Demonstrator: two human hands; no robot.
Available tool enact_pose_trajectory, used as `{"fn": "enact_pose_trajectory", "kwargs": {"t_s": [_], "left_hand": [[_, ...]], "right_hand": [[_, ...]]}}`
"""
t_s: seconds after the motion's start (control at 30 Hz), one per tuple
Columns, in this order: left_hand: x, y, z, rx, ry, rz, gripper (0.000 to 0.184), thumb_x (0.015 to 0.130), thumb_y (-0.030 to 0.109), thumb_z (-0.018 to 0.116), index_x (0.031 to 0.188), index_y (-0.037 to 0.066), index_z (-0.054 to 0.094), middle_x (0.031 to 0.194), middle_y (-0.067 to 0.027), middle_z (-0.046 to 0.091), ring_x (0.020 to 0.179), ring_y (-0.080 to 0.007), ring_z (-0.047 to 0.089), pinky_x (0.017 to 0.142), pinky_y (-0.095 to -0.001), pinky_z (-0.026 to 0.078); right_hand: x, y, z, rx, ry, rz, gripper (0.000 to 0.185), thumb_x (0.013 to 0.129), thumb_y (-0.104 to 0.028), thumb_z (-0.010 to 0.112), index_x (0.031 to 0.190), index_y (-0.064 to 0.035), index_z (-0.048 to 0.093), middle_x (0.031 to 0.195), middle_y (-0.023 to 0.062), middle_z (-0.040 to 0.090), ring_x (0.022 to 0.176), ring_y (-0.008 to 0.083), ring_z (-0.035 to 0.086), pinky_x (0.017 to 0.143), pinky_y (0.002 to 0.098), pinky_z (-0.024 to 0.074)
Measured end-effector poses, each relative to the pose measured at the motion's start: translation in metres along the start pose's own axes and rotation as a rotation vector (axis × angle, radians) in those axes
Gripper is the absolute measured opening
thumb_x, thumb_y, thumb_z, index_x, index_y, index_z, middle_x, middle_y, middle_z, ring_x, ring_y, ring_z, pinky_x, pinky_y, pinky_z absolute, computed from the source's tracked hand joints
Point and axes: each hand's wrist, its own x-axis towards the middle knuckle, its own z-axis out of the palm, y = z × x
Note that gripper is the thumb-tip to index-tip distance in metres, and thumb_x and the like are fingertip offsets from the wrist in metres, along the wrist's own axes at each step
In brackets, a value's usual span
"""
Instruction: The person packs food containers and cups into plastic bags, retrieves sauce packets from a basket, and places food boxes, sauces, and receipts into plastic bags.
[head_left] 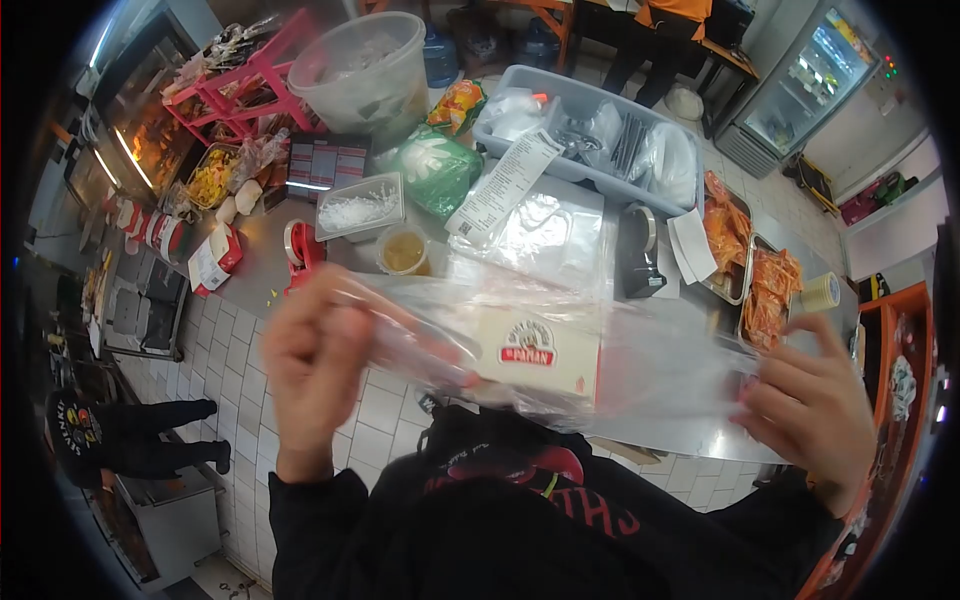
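Between my two hands, near the front edge of the metal table, a clear plastic bag (pixel 660 365) is stretched sideways. Inside or behind its film shows a cream box (pixel 535 352) with a red and black logo. My left hand (pixel 325 365) is closed on the bag's left end, thumb pressed to the fingers. On the right side my right hand (pixel 810 400) pinches the other end, some fingers raised; it is slightly blurred. Beyond the box lie a stack of clear bags (pixel 550 235) and a long printed receipt (pixel 505 185). A lidded cup (pixel 403 250) stands behind the bag's left part.
A blue-grey bin (pixel 590 180) holds packaging. Trays of orange-red meat (pixel 770 290) sit at right, beside a black tape dispenser (pixel 640 255). A red dispenser (pixel 300 250), green bag (pixel 435 170) and clear bucket (pixel 360 75) are at left. Other people stand at far left and top.
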Motion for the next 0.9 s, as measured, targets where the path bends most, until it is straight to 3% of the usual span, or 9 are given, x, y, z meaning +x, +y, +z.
{"fn": "enact_pose_trajectory", "kwargs": {"t_s": [0.07,0.23,0.33,0.4,0.43,0.5,0.53,0.63,0.9], "left_hand": [[0.005,0.008,0.007,0.026,0.115,0.086,0.021,0.089,0.02,0.052,0.086,-0.001,0.053,0.08,-0.0071,0.06,0.076,-0.0087,0.057,0.065,-0.0197,0.043],[-0.001,0.018,0.007,0.206,0.133,0.052,0.02,0.085,0.016,0.056,0.091,-0.003,0.055,0.078,-0.0069,0.061,0.062,-0.01,0.058,0.06,-0.0175,0.042],[-0.017,0.017,0.002,0.147,0.13,-0.038,0.032,0.08,0.023,0.06,0.086,-0.007,0.053,0.065,-0.0068,0.053,0.055,-0.0109,0.052,0.052,-0.0204,0.04],[-0.027,0.004,-0.027,0.072,-0.254,-0.132,0.023,0.076,0.015,0.063,0.077,-0.007,0.056,0.069,-0.0126,0.059,0.059,-0.0183,0.059,0.054,-0.023,0.044],[-0.027,-0.003,-0.037,0.071,-0.251,-0.135,0.023,0.076,0.015,0.063,0.077,-0.007,0.056,0.069,-0.0126,0.059,0.059,-0.0183,0.059,0.054,-0.023,0.044],[-0.024,-0.017,-0.052,0.166,-0.768,-0.123,0.018,0.077,0.001,0.062,0.09,-0.011,0.058,0.079,-0.0242,0.063,0.072,-0.0316,0.065,0.067,-0.0357,0.052],[-0.028,-0.031,-0.057,0.166,-0.769,-0.127,0.018,0.077,0.001,0.062,0.09,-0.011,0.058,0.079,-0.0242,0.063,0.072,-0.0316,0.065,0.067,-0.0357,0.052],[-0.023,-0.057,-0.05,-0.744,-0.779,0.042,0.013,0.078,-0.005,0.058,0.088,-0.015,0.058,0.079,-0.0276,0.063,0.078,-0.0435,0.062,0.068,-0.0456,0.052],[-0.036,-0.08,-0.047,-0.926,-0.69,0.059,0.011,0.081,-0.001,0.055,0.085,-0.01,0.059,0.079,-0.0264,0.063,0.078,-0.043,0.063,0.07,-0.0478,0.05]], "right_hand": [[-0.012,-0.005,-0.014,0.163,0.266,-0.017,0.026,0.064,-0.019,0.069,0.059,-0.0086,0.046,0.056,0.002,0.036,0.057,0.0164,0.048,0.077,0.0356,0.0387],[-0.024,-0.003,-0.017,-0.038,0.033,0.048,0.025,0.064,-0.019,0.071,0.059,-0.01,0.049,0.056,0.0001,0.039,0.055,0.0144,0.048,0.072,0.0362,0.0401],[-0.03,-0.004,-0.014,0.33,-0.191,-0.245,0.019,0.072,-0.019,0.068,0.063,-0.0105,0.054,0.062,0.0001,0.047,0.062,0.0138,0.054,0.075,0.0385,0.0418],[-0.015,0.0,0.013,0.617,-0.214,-0.556,0.022,0.076,-0.028,0.068,0.066,-0.0123,0.057,0.063,-0.0002,0.049,0.068,0.0143,0.057,0.084,0.0415,0.0403],[0.001,0.005,0.027,0.855,-0.112,-0.581,0.016,0.077,-0.023,0.066,0.07,-0.0105,0.058,0.067,0.0013,0.052,0.069,0.0154,0.057,0.081,0.0402,0.0415],[0.032,0.026,0.068,1.202,-0.032,-0.295,0.013,0.08,-0.02,0.062,0.08,-0.0075,0.061,0.079,0.0046,0.058,0.077,0.0186,0.058,0.081,0.0372,0.0427],[0.046,0.038,0.097,1.29,-0.066,0.014,0.016,0.082,-0.022,0.06,0.087,-0.0063,0.063,0.087,0.0065,0.061,0.085,0.0209,0.059,0.083,0.0356,0.0427],[0.109,0.046,0.219,1.062,0.082,0.199,0.035,0.083,-0.027,0.058,0.112,-0.0064,0.056,0.115,0.0149,0.054,0.108,0.0278,0.052,0.09,0.0346,0.0402],[0.153,0.08,0.262,0.959,-0.111,-0.226,0.042,0.083,-0.032,0.06,0.118,-0.0091,0.055,0.121,0.014,0.051,0.112,0.0285,0.049,0.094,0.0364,0.0383]]}}
